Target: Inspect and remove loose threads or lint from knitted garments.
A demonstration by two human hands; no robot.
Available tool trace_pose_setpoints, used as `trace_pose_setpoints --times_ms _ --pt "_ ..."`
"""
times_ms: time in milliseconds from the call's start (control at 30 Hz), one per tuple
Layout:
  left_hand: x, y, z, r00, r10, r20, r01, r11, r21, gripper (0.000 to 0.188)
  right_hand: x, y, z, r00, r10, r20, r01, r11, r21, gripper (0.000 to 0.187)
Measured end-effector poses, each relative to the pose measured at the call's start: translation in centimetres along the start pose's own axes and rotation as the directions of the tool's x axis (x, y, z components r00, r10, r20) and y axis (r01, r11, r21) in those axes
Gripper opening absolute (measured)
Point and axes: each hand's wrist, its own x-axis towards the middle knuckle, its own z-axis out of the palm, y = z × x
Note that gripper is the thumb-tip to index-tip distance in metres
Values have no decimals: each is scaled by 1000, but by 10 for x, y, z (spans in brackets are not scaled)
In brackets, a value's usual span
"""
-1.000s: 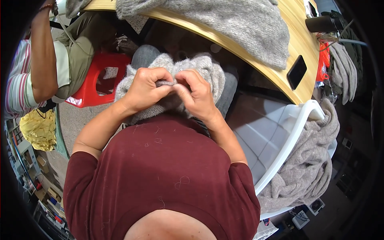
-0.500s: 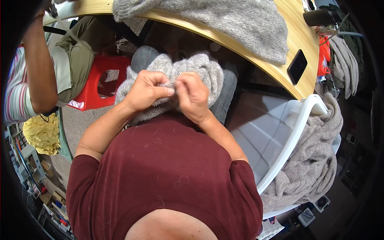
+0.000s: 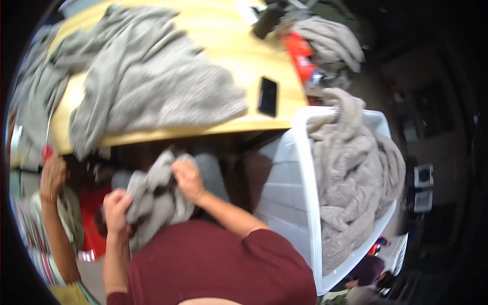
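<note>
A fuzzy grey knit garment (image 3: 160, 195), bunched and blurred by motion, hangs over my lap between my hands. My left hand (image 3: 118, 209) is closed on its left edge. Closer to the table, my right hand (image 3: 187, 179) grips its upper right part. The hands are well apart with the cloth stretched between them. The garment's lower end is hidden against my maroon shirt (image 3: 213, 259).
A second grey knit garment (image 3: 152, 86) lies on the wooden table (image 3: 223, 30), near a black phone (image 3: 268, 96). At right stands a white bin (image 3: 311, 203) heaped with grey-brown knitwear (image 3: 351, 178). A co-worker's hand (image 3: 53, 175) is at left, near a red stool (image 3: 91, 223).
My hands have gone from pinching together at the garment to holding it spread apart. My view has swung right, showing more of the table and bin.
</note>
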Motion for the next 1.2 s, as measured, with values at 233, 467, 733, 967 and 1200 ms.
trace_pose_setpoints --times_ms 233,467,733,967,1200 --pt "1 -4 9 994 21 104 19 931 -363 14 -1 -42 3 968 114 225 -117 993 2 52" --pt "-2 11 6 990 81 116 -25 908 -419 11 20 -8 17 906 416 73 -400 789 467 35" --pt "-15 36 0 979 149 140 -81 913 -400 14 68 -164 -113 923 -306 -235 350 920 177 14" --pt "4 34 22 989 -76 128 120 916 -383 9 28 -51 -96 956 65 287 -34 993 -112 27" --pt "16 28 22 996 -59 62 83 846 -526 4 30 -56 -102 914 125 386 -156 986 49 33"
